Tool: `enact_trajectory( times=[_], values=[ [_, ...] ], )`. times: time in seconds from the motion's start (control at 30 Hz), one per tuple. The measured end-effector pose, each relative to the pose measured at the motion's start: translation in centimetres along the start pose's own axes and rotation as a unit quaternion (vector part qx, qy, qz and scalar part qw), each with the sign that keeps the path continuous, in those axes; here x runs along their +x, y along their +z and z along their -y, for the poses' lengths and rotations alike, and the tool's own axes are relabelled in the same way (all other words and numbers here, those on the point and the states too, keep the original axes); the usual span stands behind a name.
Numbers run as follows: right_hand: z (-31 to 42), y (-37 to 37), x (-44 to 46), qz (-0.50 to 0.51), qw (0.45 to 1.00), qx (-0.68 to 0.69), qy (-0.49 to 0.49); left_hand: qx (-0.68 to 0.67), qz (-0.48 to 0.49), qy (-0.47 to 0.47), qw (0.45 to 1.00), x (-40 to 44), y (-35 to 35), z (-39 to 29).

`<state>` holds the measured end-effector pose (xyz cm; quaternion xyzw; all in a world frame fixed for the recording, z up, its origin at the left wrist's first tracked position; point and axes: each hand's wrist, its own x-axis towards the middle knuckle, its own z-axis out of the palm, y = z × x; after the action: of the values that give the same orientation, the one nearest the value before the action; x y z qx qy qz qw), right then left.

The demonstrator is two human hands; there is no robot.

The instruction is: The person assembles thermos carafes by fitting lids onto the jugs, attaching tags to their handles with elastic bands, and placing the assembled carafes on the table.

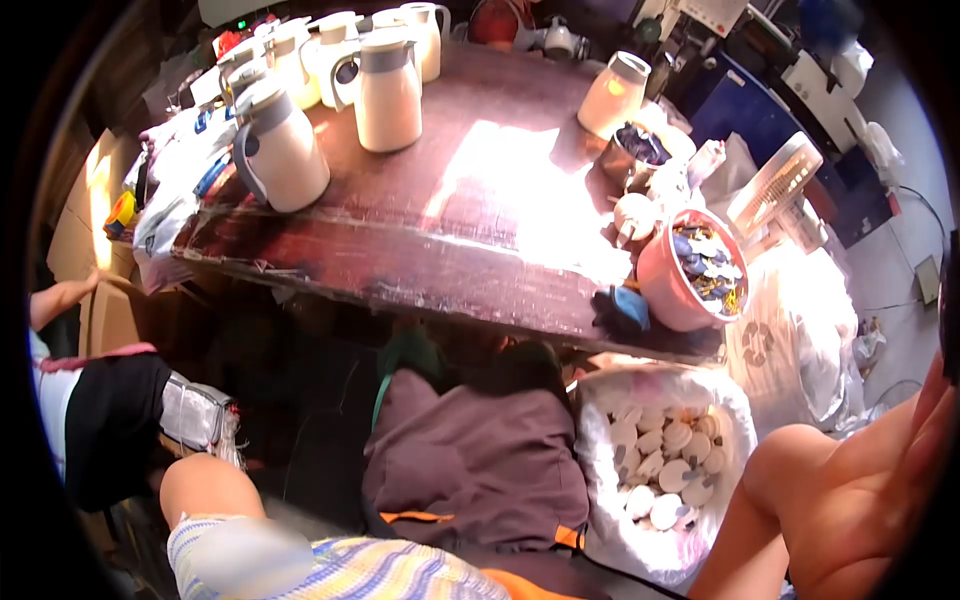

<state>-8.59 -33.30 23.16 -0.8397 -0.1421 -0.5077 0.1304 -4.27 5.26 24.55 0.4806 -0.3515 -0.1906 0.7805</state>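
Neither of my hands shows. A bent bare arm [800, 480] rises along the right edge, its hand out of sight. At the lower left, a bare bent limb [210, 487] meets striped knitted cloth [400, 570], beside a pale blurred patch. Dark brown cloth with orange trim [480, 450] covers my lap. To its right stands a bin lined with white plastic [740, 410], holding many round white parts [672, 475]. In front of me, a cream jug with a grey handle [285, 150] stands on the dark red table [400, 250], near another cream jug [388, 95].
More jugs [335, 50] crowd the table's far left; one jug [614, 95] stands far right. A pink bucket [670, 285] of blue and yellow parts sits by the near right corner, beside a blue-black item [625, 308]. Another person's arm [65, 300] shows at left.
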Motion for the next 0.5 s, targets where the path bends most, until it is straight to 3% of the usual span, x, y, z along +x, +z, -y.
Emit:
enact_trajectory(
  times=[0.17, 0.33, 0.5],
  values=[
    [-0.9, -0.8, -0.2, 0.003, 1.000, -0.016, 0.022, 0.196, -0.007, 0.151, 0.969, -0.5, 0.0, -1.8],
    [-2.1, 0.0, -0.5, 0.008, 0.999, -0.017, 0.039, 0.370, -0.041, 0.293, 0.881, -1.8, 0.7, -3.8],
    [-3.4, -0.1, -0.4, 0.006, 0.999, -0.022, 0.047, 0.454, -0.106, 0.375, 0.801, -3.2, 2.3, -4.8]
  ],
)
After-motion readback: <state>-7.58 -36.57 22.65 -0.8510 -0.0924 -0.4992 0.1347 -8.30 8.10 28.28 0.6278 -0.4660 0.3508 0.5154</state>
